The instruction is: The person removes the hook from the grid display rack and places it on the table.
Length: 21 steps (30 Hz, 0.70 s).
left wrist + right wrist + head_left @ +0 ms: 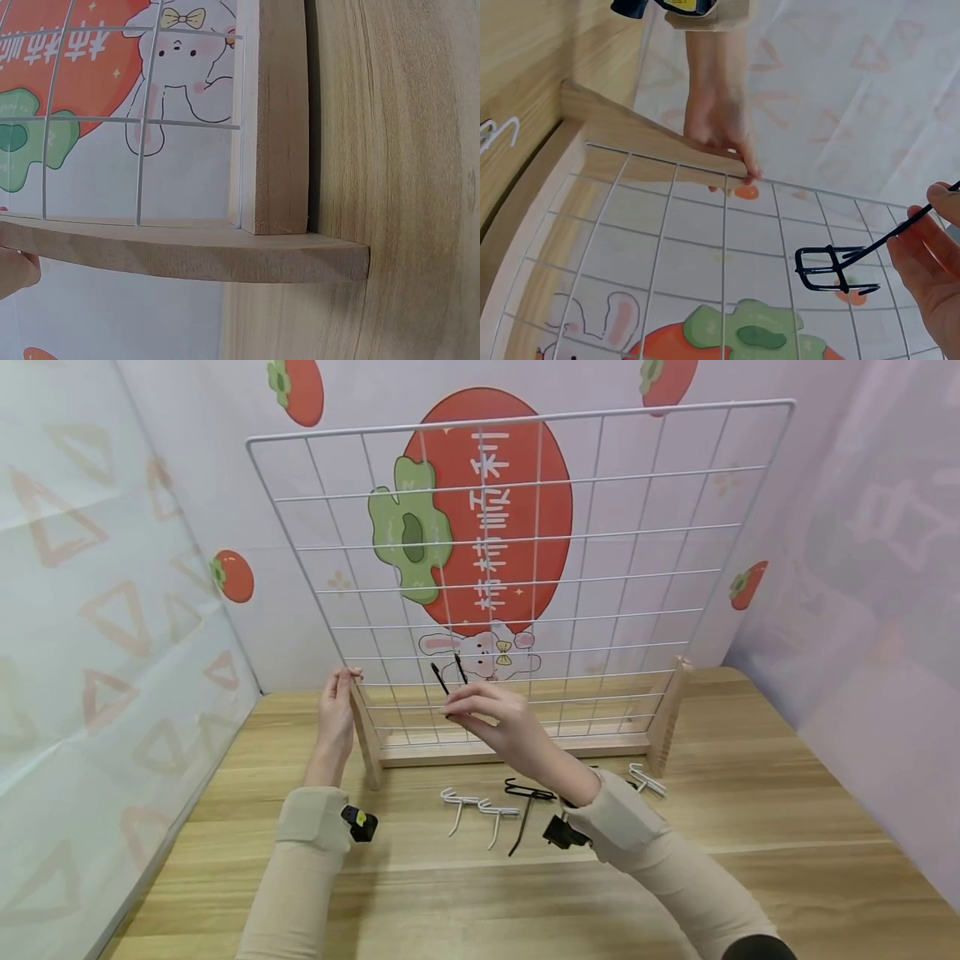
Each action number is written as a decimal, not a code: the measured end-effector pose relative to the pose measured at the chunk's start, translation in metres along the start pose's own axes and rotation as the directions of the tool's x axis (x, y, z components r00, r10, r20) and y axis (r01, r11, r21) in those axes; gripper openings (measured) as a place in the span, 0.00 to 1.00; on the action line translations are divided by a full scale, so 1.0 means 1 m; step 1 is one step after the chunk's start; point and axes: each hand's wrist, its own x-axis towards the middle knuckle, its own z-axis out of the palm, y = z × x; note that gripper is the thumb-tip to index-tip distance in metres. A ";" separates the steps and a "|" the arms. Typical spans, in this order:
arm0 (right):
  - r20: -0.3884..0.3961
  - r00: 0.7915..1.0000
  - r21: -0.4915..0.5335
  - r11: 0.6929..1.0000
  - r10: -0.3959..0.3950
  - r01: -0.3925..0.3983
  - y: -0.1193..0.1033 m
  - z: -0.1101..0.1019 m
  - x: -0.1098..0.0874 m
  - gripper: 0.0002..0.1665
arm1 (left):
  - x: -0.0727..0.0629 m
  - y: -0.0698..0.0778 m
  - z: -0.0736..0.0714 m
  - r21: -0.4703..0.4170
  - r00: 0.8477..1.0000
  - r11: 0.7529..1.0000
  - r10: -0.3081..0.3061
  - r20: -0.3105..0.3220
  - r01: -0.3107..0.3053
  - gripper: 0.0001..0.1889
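Observation:
A white wire grid (525, 420) stands upright in a wooden base (517, 752) with a side piece at each end. My left hand (337, 718) grips the upper tip of the left wooden side piece (187, 256), thumb on one face and fingers on the other. In front of the grid's lower left part, my right hand (510, 722) pinches a black wire hook (891, 234) by its long arm between thumb and fingers. The hook's squared bracket end, with its bent prongs, points away from the hand towards the grid wires.
On the wooden table (450, 902) before the base lie two white hooks (459, 801) and a black hook (529, 793). Another white hook (648, 782) is further right, near the right side piece (667, 718). Printed cloth (637, 635) hangs behind the grid and at both sides.

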 end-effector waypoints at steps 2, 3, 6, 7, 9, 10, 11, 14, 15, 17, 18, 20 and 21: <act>0.008 1.000 -0.016 1.000 0.011 -0.011 0.000 -0.003 -0.008 0.12 | 0.000 0.000 0.000 -0.008 1.000 1.000 -0.001 -0.002 0.001 0.09; 0.011 1.000 -0.018 1.000 0.016 -0.016 0.000 -0.005 -0.012 0.12 | 0.000 0.000 0.001 -0.010 1.000 1.000 -0.001 0.000 0.001 0.09; 0.019 0.999 -0.027 0.999 0.028 -0.028 0.001 -0.009 -0.022 0.13 | 0.000 0.001 0.000 -0.012 1.000 1.000 0.001 0.004 -0.001 0.09; 0.024 0.999 -0.031 0.999 0.032 -0.032 0.001 -0.010 -0.025 0.13 | 0.001 0.001 0.000 -0.013 1.000 1.000 0.003 0.004 -0.003 0.09; 0.032 0.999 -0.042 0.998 0.041 -0.039 0.001 -0.012 -0.030 0.13 | 0.001 0.001 0.000 -0.010 1.000 1.000 0.003 0.005 -0.003 0.09; 0.037 0.998 -0.047 0.998 0.045 -0.044 0.001 -0.014 -0.032 0.13 | 0.001 0.001 0.000 -0.008 1.000 1.000 0.003 0.005 -0.003 0.09; 0.040 0.998 -0.048 0.998 0.052 -0.050 0.001 -0.015 -0.034 0.13 | 0.001 0.001 0.000 -0.008 1.000 1.000 0.002 0.006 -0.002 0.09; 0.054 0.997 -0.066 0.996 0.059 -0.056 0.001 -0.017 -0.040 0.14 | 0.001 0.001 0.000 -0.007 1.000 1.000 0.004 0.005 -0.004 0.09; 0.058 0.997 -0.072 0.996 0.058 -0.054 0.001 -0.018 -0.042 0.14 | 0.001 0.000 -0.001 -0.005 1.000 1.000 0.004 0.006 -0.004 0.09; 0.068 0.996 -0.080 0.996 0.053 -0.048 0.000 -0.020 -0.046 0.13 | 0.001 -0.001 -0.001 -0.006 1.000 1.000 0.006 0.006 -0.006 0.09; 0.073 0.996 -0.089 0.995 0.047 -0.041 0.000 -0.020 -0.048 0.13 | 0.002 -0.001 -0.001 -0.007 1.000 1.000 0.007 0.005 -0.007 0.09; 0.083 0.996 -0.095 0.995 0.042 -0.034 0.000 -0.022 -0.052 0.12 | 0.002 -0.002 -0.002 -0.010 1.000 1.000 0.009 0.005 -0.009 0.09; 0.086 0.995 -0.100 0.994 0.041 -0.032 0.000 -0.023 -0.054 0.12 | 0.002 -0.003 -0.002 -0.012 1.000 1.000 0.011 0.008 -0.011 0.09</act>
